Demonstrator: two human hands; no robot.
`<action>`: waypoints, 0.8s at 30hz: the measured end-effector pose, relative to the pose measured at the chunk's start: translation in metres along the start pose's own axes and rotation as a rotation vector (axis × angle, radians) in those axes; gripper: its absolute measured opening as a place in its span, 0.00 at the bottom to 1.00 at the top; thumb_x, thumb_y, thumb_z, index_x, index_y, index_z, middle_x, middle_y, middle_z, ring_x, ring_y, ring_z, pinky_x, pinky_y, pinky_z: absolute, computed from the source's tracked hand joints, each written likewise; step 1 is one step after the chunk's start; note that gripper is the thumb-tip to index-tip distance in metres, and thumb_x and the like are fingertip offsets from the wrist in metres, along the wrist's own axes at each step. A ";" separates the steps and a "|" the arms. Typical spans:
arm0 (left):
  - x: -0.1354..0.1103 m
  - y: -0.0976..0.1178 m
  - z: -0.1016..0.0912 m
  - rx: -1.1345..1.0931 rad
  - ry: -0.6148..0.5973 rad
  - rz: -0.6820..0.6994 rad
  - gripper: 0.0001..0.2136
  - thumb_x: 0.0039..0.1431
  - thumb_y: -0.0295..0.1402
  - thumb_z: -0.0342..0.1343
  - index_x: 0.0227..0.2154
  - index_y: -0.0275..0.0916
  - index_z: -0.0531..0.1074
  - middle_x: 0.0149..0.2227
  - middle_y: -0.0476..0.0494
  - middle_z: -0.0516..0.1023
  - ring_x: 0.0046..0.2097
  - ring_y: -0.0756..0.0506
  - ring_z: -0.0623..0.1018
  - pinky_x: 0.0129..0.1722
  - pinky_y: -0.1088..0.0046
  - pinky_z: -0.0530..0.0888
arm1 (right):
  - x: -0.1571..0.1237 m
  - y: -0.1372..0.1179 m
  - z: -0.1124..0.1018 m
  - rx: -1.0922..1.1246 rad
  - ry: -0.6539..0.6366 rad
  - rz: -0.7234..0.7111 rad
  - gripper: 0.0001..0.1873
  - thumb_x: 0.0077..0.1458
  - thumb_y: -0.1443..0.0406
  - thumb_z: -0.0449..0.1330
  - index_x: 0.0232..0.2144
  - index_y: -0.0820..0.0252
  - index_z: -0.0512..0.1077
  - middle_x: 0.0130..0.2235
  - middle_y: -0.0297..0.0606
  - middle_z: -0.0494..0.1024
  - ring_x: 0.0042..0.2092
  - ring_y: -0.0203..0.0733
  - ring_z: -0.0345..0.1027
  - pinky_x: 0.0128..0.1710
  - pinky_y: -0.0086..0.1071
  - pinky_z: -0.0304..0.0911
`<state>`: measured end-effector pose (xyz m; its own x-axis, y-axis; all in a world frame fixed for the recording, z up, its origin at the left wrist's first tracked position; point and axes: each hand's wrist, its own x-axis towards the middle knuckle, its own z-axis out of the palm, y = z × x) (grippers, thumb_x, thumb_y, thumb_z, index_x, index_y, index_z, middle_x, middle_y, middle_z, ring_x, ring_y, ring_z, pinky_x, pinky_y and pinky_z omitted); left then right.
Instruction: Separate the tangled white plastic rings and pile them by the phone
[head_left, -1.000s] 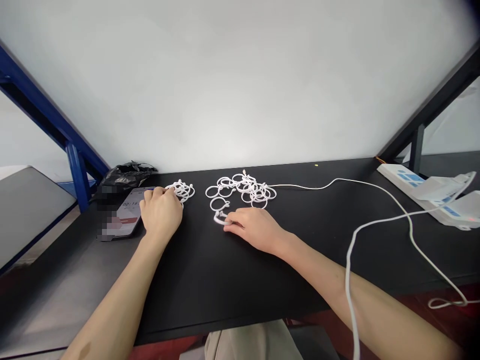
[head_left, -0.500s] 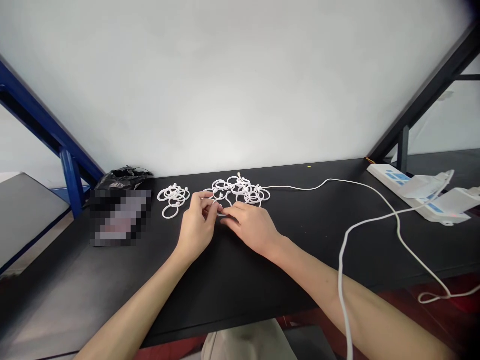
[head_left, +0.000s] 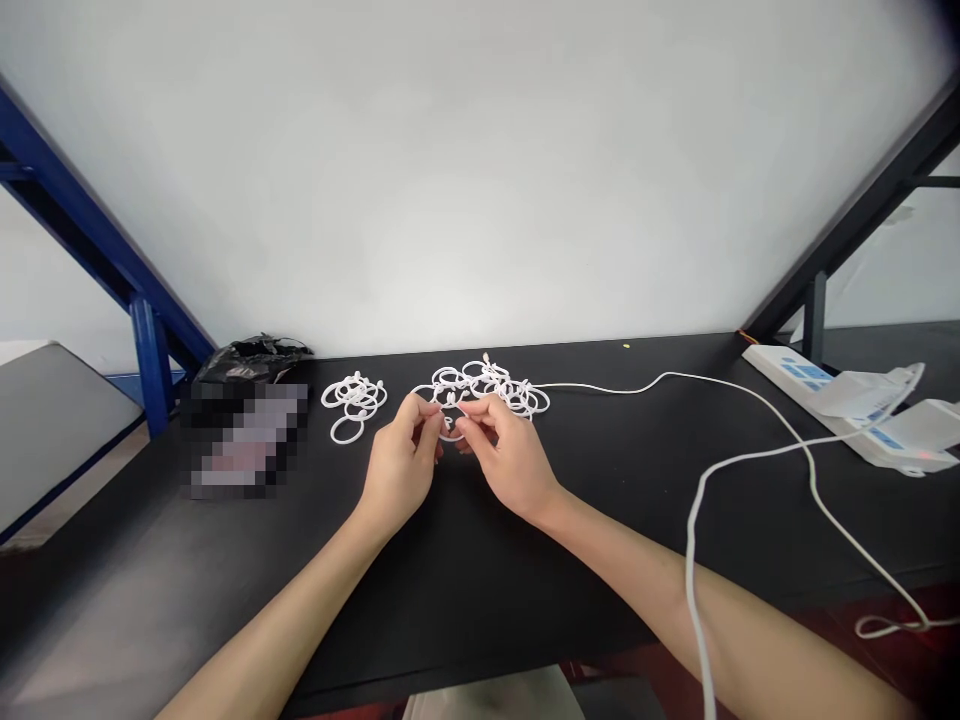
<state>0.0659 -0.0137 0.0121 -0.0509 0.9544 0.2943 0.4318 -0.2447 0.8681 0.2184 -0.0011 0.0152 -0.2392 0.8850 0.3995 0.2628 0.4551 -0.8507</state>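
Note:
Thumb and fingers pinched, my left hand grips one side of a thin white ring. My right hand pinches the opposite side of that ring, its thumb and index finger also closed. The fingertips hide much of the ring. Just beyond both hands lies a tangled pile of white rings with small knobs on them. Left of my left hand is a smaller group of similar white rings, resting on the black table.
A black plastic bag and a blurred-out item lie at the left. To the right, a white power strip carries plugged-in white adapters. A white cable crosses over my right forearm. Blue and black frame bars flank the table.
Both hands have turned to a matching fingertip pinch, with my right thumb now raised toward its index finger. The whole view has shifted slightly.

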 end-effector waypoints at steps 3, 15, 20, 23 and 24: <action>-0.003 -0.002 -0.001 0.028 -0.004 0.019 0.08 0.65 0.40 0.47 0.34 0.43 0.64 0.27 0.52 0.74 0.27 0.49 0.74 0.29 0.73 0.69 | 0.000 0.001 -0.003 0.011 -0.027 -0.006 0.08 0.64 0.61 0.54 0.42 0.56 0.70 0.36 0.36 0.81 0.36 0.39 0.78 0.38 0.34 0.73; 0.025 -0.007 -0.029 0.270 0.294 0.026 0.06 0.62 0.39 0.49 0.37 0.43 0.66 0.31 0.48 0.79 0.31 0.47 0.76 0.35 0.70 0.70 | 0.003 0.004 -0.005 -0.298 -0.174 -0.037 0.16 0.64 0.61 0.53 0.52 0.58 0.67 0.48 0.43 0.77 0.49 0.44 0.73 0.50 0.44 0.68; 0.042 -0.040 -0.070 0.493 0.506 -0.169 0.06 0.58 0.37 0.49 0.33 0.42 0.66 0.34 0.40 0.79 0.40 0.37 0.77 0.41 0.60 0.71 | 0.000 0.006 0.002 -0.585 -0.351 -0.227 0.19 0.64 0.65 0.51 0.56 0.54 0.67 0.62 0.40 0.66 0.56 0.49 0.64 0.58 0.51 0.62; 0.044 -0.053 -0.080 0.695 0.448 -0.229 0.08 0.58 0.35 0.47 0.32 0.39 0.68 0.40 0.30 0.77 0.48 0.29 0.73 0.44 0.52 0.70 | -0.001 0.007 0.007 -0.673 -0.387 -0.291 0.21 0.64 0.66 0.50 0.58 0.53 0.66 0.61 0.40 0.68 0.52 0.50 0.65 0.53 0.51 0.65; 0.044 -0.055 -0.080 0.750 0.421 -0.249 0.09 0.58 0.35 0.46 0.33 0.38 0.70 0.42 0.28 0.76 0.50 0.28 0.71 0.44 0.50 0.70 | -0.002 0.007 0.009 -0.694 -0.387 -0.300 0.20 0.65 0.66 0.50 0.58 0.54 0.66 0.58 0.42 0.71 0.51 0.49 0.65 0.52 0.50 0.66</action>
<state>-0.0321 0.0277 0.0092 -0.4845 0.7866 0.3829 0.8318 0.2786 0.4802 0.2126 -0.0002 0.0056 -0.6605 0.6782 0.3223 0.6205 0.7347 -0.2743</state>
